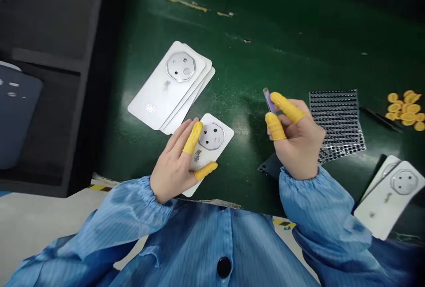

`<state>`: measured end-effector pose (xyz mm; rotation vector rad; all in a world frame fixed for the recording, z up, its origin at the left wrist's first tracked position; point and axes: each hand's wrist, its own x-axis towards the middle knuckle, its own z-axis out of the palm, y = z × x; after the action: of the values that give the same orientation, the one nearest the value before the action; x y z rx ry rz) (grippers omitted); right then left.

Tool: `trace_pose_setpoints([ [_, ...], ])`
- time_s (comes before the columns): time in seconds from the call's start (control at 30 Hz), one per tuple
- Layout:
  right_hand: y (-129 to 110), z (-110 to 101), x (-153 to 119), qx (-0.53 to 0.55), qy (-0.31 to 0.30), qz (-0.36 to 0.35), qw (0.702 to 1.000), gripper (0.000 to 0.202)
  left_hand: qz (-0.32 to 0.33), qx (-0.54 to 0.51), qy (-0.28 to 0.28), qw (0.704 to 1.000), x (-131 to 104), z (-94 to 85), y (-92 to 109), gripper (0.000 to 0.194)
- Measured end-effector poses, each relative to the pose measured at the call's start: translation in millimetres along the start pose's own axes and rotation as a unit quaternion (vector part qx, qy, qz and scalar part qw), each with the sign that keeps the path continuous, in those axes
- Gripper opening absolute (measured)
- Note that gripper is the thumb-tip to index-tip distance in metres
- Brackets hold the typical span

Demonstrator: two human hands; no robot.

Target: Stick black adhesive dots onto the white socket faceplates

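My left hand lies spread over a white phone back panel, its fingers stretched and thumb near the panel's lower right edge. The panel has a round camera area with several holes; my hand covers part of its left side. To the right, my right hand is raised above the green table, thumb and forefinger pinching a slim purple tool with a greyish tip. Its exact kind cannot be made out. Yellow finger cots cover the thumb and forefinger of both hands. Up and left of my left hand lies a fanned stack of white panels.
Clear sheets with rows of small dark pieces lie right of my right hand. Beyond are dark tweezers, a pile of yellow finger cots and more white panels. A dark panel sits below my right hand. A black rack stands left.
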<state>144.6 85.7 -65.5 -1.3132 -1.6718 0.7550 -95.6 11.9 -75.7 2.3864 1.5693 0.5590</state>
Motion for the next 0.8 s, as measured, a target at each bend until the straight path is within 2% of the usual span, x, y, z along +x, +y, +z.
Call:
trace_pose_setpoints([
  [0.07,-9,0,1,0.040,-0.004,0.003,0.999,0.030,0.033,-0.014,-0.023,0.999,1,-2.4,-6,0.093],
  [0.17,-36,-7,-8,0.079,-0.035,0.018,0.996,0.033,0.114,-0.049,-0.087,0.988,4,-10.2,-19,0.090],
  [0.23,-51,-11,-22,0.060,-0.072,0.014,0.996,0.036,0.165,-0.075,-0.131,0.975,7,-16.5,-28,0.080],
  [0.3,-57,-13,-41,-0.008,-0.115,-0.033,0.993,0.039,0.195,-0.102,-0.159,0.962,11,-21.6,-35,0.064],
  [0.4,-50,-6,-71,-0.117,-0.189,-0.090,0.971,0.042,0.198,-0.125,-0.180,0.955,14,-24.5,-40,0.049],
  [0.5,-41,5,-90,-0.164,-0.225,-0.074,0.957,0.045,0.180,-0.137,-0.189,0.956,14,-22.4,-41,0.046],
  [0.67,-42,15,-93,-0.181,-0.238,-0.072,0.951,0.047,0.186,-0.150,-0.175,0.955,12,-17.4,-43,0.033],
  [0.8,-48,17,-89,-0.196,-0.243,-0.065,0.948,0.043,0.188,-0.169,-0.155,0.955,10,-16.6,-42,0.035],
])
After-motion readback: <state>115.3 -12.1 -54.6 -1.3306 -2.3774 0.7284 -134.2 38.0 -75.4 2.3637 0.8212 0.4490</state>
